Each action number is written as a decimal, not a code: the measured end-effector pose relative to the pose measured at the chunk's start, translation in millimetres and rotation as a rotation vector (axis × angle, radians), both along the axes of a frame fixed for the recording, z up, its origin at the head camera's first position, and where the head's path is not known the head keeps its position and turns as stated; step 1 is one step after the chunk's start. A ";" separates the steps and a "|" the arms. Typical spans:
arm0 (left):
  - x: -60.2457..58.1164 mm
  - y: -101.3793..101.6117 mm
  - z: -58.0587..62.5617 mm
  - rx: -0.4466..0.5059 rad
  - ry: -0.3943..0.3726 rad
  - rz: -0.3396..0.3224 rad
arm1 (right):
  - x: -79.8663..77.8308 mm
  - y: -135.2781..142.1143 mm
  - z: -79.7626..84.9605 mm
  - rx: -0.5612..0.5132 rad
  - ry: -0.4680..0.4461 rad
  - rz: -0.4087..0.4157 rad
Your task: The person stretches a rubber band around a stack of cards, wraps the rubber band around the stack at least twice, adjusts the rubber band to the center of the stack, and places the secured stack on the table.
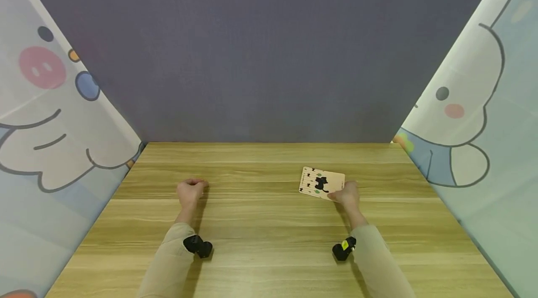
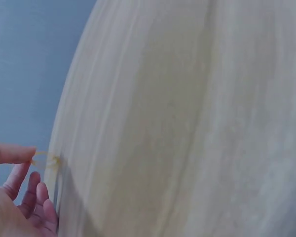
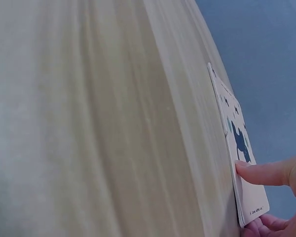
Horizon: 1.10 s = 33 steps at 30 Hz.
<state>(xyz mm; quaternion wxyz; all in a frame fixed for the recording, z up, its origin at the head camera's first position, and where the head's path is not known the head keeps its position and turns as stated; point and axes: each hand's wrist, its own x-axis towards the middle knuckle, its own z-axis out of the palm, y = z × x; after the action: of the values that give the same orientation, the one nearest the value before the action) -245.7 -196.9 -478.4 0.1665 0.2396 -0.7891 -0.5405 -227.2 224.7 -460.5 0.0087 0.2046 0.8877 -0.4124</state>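
Note:
My left hand (image 1: pixel 191 191) is over the left half of the wooden table, pinching a thin yellow-orange loop that looks like a rubber band (image 2: pixel 55 160) between thumb and index finger. Its other fingers curl loosely below, in the left wrist view. On the right side, my right hand (image 1: pixel 348 195) grips a small cream notebook (image 1: pixel 312 186) by its near right corner. The cover carries a black cat, with stripes and small figures along its left part. In the right wrist view the thumb (image 3: pixel 261 173) lies across the cover and the other fingers are underneath, partly hidden.
The table (image 1: pixel 252 223) has a light wood grain and ends at a dark grey upright panel (image 1: pixel 269 55). Cartoon-print curtains (image 1: pixel 63 148) hang along both sides. Each wrist wears a small black camera (image 1: pixel 197 245) near the beige sleeve cuff.

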 end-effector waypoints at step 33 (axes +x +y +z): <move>0.1 37.7 -35.1 0.573 0.167 -0.225 | 8.6 -1.3 -8.3 -0.111 0.218 0.017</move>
<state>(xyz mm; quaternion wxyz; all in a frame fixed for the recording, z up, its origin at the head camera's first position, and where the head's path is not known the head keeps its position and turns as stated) -245.6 -159.2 -513.5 0.0957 0.1430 -0.6101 -0.7734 -218.6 223.4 -468.8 -0.0731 0.1502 0.8609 -0.4805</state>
